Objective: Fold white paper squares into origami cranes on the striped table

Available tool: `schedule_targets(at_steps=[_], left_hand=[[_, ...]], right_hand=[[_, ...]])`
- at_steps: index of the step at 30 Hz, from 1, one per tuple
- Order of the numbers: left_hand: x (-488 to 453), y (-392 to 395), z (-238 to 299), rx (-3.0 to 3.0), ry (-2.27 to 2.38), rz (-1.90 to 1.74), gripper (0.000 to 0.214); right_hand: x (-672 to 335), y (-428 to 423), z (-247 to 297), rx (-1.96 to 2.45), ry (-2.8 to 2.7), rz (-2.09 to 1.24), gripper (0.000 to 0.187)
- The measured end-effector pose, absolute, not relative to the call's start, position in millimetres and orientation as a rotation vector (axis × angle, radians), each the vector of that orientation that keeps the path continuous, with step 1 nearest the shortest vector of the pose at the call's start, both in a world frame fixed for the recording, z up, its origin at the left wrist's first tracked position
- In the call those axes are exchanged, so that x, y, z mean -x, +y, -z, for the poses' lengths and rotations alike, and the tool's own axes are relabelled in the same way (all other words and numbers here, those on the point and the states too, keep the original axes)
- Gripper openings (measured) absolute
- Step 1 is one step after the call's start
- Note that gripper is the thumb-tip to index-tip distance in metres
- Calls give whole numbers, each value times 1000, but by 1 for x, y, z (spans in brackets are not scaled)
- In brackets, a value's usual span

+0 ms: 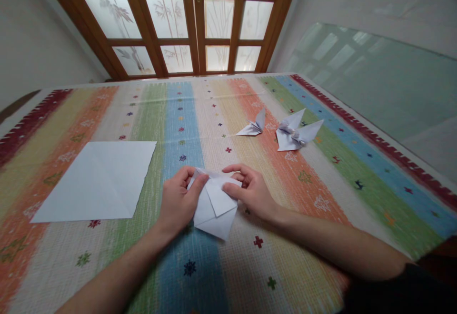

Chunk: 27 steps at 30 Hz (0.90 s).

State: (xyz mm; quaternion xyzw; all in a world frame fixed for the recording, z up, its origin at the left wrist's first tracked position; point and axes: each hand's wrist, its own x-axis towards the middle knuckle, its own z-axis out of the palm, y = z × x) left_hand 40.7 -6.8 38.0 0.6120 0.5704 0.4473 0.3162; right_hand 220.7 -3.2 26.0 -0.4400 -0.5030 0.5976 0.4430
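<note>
A partly folded white paper (pixel 215 207) lies on the striped tablecloth (pixel 214 266) in front of me. My left hand (pixel 178 202) pinches its left edge, thumb on top and fingers curled under the upper corner. At the paper's right side, my right hand (pixel 250 190) presses the thumb onto a fold while the fingers curl over the top edge. Both hands are closed on the paper.
A flat white sheet (pixel 98 181) with a torn right edge lies to the left. Two folded paper cranes, a small crane (pixel 253 126) and a larger crane (pixel 296 133), rest farther back on the right. Wooden glazed doors (pixel 200 24) stand behind the table.
</note>
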Motion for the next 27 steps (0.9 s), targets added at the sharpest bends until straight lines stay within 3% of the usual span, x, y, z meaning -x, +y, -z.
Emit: schedule_targets(at_steps=[4, 14, 27], left_hand=[[-38, 0, -31, -1600, 1511, -1191, 23], [-33, 7, -19, -1499, 1442, -1265, 22], [-37, 6, -23, -1632, 1564, -1251, 23]], right_hand=[[-218, 4, -19, 1170, -1087, -1642, 27], [-217, 6, -14, 1016, -895, -1911, 35], [-213, 3, -13, 1191, -943, -1695, 36]])
